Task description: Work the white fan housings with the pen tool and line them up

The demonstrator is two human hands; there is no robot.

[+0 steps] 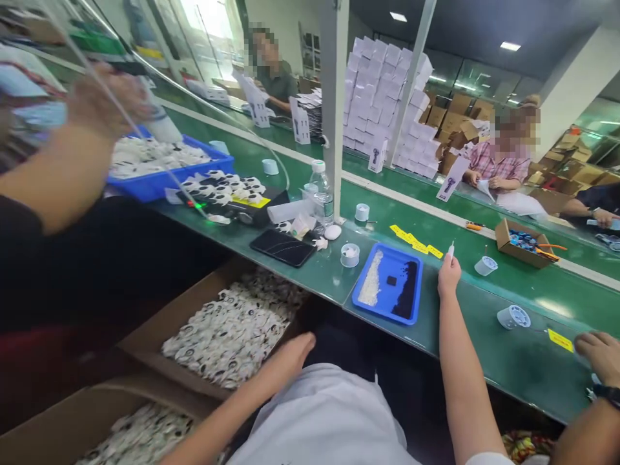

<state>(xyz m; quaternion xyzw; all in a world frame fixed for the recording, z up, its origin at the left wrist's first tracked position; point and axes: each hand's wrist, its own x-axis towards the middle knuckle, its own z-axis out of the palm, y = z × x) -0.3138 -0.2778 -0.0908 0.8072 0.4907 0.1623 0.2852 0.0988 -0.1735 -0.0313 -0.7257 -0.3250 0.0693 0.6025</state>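
My right hand (449,274) rests on the green bench just right of a blue tray (361,294) and is closed round a small white pen-like tool (452,249) that points up. The tray holds a strip of tiny white parts on its left and black ones on its right. My left hand (290,356) is low over my lap, fingers stretched flat and holding nothing. It touches the near right edge of a cardboard box (194,303) full of small white-and-black parts.
A co-worker's arm (62,161) at left holds up a hanging tool (159,119) over a blue bin (159,184). Another person's hand (600,354) is at right. On the bench are a phone (283,247), a water bottle (321,194), small white cups (512,316) and yellow labels (416,244). Two people sit across the bench.
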